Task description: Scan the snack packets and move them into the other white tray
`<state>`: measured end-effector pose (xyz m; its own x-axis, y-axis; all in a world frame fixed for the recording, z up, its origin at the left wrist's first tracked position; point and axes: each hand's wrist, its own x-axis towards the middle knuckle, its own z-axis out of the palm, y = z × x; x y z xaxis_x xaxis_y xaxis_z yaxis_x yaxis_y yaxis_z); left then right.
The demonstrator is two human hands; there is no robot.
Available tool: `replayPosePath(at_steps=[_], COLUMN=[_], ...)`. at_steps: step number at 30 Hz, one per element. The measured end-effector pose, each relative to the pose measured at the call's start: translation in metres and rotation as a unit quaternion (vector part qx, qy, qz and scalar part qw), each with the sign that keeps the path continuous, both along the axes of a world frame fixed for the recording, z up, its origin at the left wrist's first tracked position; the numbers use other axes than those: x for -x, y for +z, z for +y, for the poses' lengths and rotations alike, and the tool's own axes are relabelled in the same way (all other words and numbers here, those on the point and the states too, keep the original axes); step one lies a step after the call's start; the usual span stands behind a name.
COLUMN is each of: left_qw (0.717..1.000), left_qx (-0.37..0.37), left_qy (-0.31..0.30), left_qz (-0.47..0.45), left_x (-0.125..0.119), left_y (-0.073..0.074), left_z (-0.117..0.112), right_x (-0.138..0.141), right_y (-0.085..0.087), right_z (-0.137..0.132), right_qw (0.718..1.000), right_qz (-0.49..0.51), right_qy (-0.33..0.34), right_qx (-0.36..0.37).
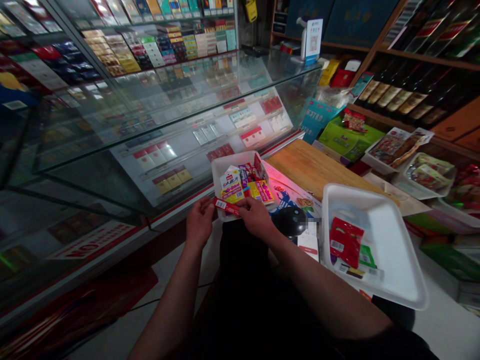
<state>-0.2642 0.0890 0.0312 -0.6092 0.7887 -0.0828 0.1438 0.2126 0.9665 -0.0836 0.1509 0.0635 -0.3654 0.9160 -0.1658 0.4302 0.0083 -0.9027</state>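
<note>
Between my two hands is a narrow red snack packet with a white barcode label facing up. My left hand pinches its left end, fingers closed. The right end is gripped by my right hand, whose fingers cover that part. Just beyond the packet sits a white tub of small colourful snack packets, including a yellow-and-white one. A black rounded device is right of my right hand, and red light falls on the printed sheet behind it.
A larger white bin on the right holds a red pouch and other packets. The glass display counter runs along the left and front. Beyond the wooden board stand snack boxes and shelved bottles.
</note>
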Motion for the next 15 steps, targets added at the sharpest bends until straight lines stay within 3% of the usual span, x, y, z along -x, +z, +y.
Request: replayPosePath(at_steps=[6, 11, 15], left_qw=[0.987, 0.974, 0.97], left_qx=[-0.029, -0.06, -0.084], left_qy=[-0.036, -0.092, -0.119], left_qz=[-0.152, -0.198, -0.196], left_x=[-0.017, -0.042, -0.062], left_y=[0.005, 0.025, 0.037], left_z=[0.004, 0.014, 0.024], right_x=[-0.037, -0.073, -0.101], right_y=[0.004, 0.018, 0.019], right_z=[-0.001, 0.008, 0.018], right_qw=[0.998, 0.992, 0.981], right_qz=[0.049, 0.059, 0.135], right_qy=[-0.031, -0.108, -0.138], right_qx=[-0.018, -0.022, 0.008])
